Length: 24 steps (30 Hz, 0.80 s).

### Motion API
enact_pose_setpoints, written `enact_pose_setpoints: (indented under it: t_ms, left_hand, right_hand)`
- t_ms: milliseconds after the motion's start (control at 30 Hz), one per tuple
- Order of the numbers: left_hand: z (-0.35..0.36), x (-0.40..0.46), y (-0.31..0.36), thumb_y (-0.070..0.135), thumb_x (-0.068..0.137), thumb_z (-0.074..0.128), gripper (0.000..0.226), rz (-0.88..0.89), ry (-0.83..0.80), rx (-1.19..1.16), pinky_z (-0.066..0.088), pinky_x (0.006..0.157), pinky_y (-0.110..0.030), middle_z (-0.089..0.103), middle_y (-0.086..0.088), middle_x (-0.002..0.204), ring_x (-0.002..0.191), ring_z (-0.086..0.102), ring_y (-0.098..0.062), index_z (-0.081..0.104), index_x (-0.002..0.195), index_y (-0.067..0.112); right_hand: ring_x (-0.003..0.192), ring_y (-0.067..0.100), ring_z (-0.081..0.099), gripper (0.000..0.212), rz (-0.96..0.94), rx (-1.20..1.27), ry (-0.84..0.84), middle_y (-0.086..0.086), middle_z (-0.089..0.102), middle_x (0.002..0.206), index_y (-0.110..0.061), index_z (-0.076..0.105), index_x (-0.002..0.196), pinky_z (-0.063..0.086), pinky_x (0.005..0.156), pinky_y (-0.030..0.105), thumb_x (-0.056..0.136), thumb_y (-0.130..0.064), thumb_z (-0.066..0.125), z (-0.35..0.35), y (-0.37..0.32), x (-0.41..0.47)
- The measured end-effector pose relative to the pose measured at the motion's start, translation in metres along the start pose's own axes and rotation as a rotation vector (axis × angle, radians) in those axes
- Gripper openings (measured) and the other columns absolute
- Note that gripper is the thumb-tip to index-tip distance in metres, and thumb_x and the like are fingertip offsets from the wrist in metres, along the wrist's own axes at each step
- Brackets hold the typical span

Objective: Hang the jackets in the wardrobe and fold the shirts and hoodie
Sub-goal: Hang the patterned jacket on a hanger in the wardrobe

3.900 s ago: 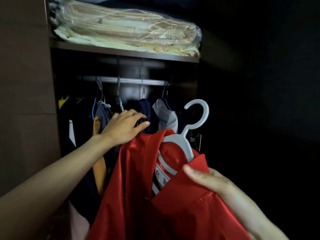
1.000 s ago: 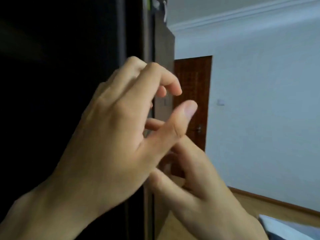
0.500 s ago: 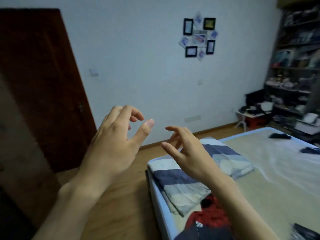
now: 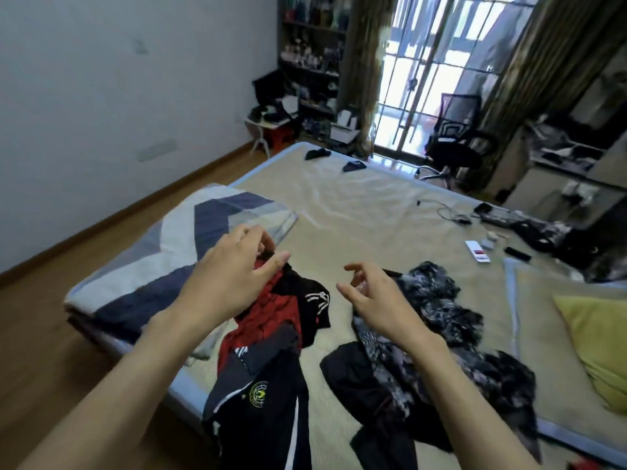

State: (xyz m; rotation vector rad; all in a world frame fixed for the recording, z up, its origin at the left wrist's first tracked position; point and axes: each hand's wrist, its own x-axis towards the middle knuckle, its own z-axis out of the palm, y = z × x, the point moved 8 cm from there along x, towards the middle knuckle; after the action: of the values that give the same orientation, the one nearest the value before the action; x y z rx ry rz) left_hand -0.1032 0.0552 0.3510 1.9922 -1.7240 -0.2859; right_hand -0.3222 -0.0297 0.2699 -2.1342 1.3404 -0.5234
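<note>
Both hands hover empty with loosely curled fingers, the left hand (image 4: 230,279) above the red-and-black shirt (image 4: 281,310) and the right hand (image 4: 376,296) beside it, probably to pick it up for folding.

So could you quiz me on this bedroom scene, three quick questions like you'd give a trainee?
1. True or false: the left hand is gripping a hanger.
2. Which lies nearer the yellow pillow: A, the red and black garment, or B, the black and grey patterned garment?
3. Fill in: the folded blue and grey blanket lies on the ____.

Key: 1 false, both it and the right hand hold nothing. 2 B. 3 bed.
</note>
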Motion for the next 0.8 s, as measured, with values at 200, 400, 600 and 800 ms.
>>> enact_pose_setpoints:
  t_ms: [200,400,600,800]
  left_hand:
    - [0.090,0.021,-0.021,0.058,0.095,0.050,0.032,0.008,-0.202,-0.036,0.049,0.086,-0.041,0.054,0.004,0.105,0.100,0.056,-0.019,0.055,0.101,0.027]
    - [0.173,0.031,-0.067,0.062,0.090,0.049,0.029,-0.081,-0.351,-0.007,0.050,0.087,-0.046,0.052,0.007,0.092,0.093,0.057,-0.020,0.051,0.086,0.034]
    - [0.255,0.018,-0.116,0.054,0.094,0.056,0.028,-0.230,-0.553,0.077,0.049,0.089,-0.043,0.052,0.004,0.092,0.091,0.057,-0.021,0.053,0.086,0.027]
    - [0.312,0.029,-0.108,0.051,0.095,0.059,0.030,-0.237,-0.651,0.091,0.044,0.075,-0.037,0.054,0.001,0.090,0.081,0.056,-0.016,0.053,0.083,0.025]
  right_hand:
    - [0.103,0.015,0.057,0.042,0.231,-0.037,-0.047,-0.003,0.055,0.111,-0.020,0.051,0.136,0.048,0.092,0.033,0.101,-0.043,0.057,0.026,0.071,-0.040]
    - [0.094,0.012,0.057,0.036,0.382,-0.017,-0.117,-0.006,0.057,0.098,-0.023,0.054,0.125,0.049,0.086,0.033,0.098,-0.045,0.059,0.070,0.150,-0.052]
    - [0.091,0.014,0.058,0.037,0.509,0.063,-0.215,-0.005,0.057,0.093,-0.020,0.056,0.122,0.050,0.086,0.035,0.095,-0.045,0.062,0.128,0.217,-0.050]
    - [0.108,0.019,0.062,0.041,0.642,0.081,-0.294,0.004,0.061,0.103,-0.017,0.054,0.118,0.049,0.092,0.038,0.094,-0.049,0.063,0.140,0.286,-0.064]
